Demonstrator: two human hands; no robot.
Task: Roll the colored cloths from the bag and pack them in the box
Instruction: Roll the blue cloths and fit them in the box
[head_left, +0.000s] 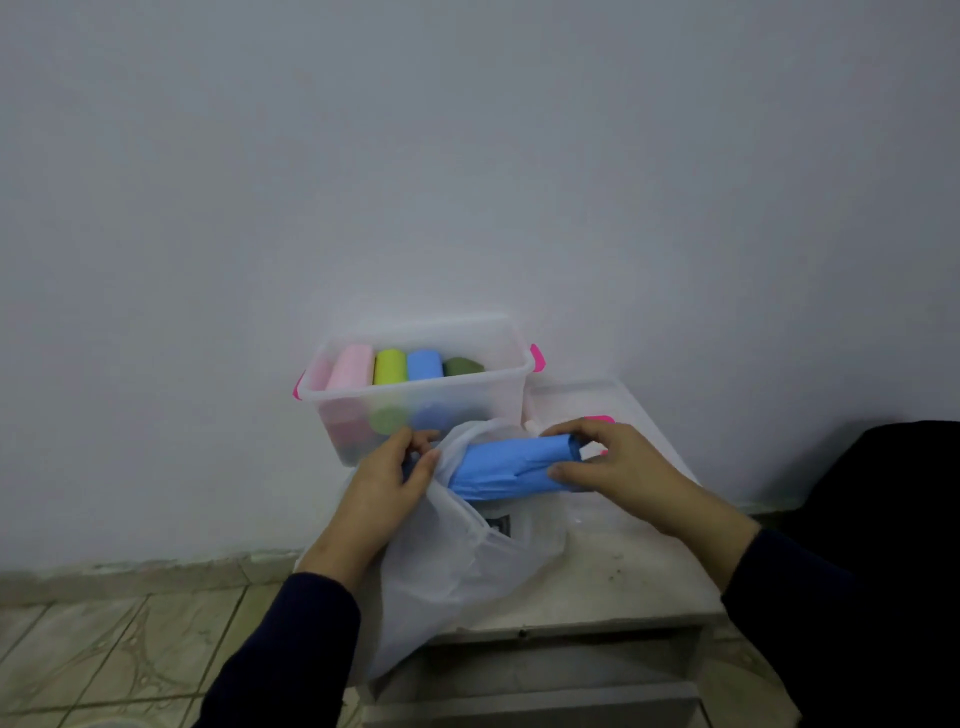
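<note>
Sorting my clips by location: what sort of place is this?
Probably a room in a home: a tiled floor meets a plain painted wall, and a small worn cabinet carries a plastic storage box.

Box (421, 387) behind the bag (457, 561) on the table (613, 566), lid (571, 400) seemingly right of box.

two bare hands, left grip (384, 483), right grip (618, 462), dark navy long sleeves (291, 649)

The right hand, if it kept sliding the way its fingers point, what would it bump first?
The right hand points left along the blue cloth it grips, so it would probably meet the left hand at the bag's mouth; depth is unclear.
</note>
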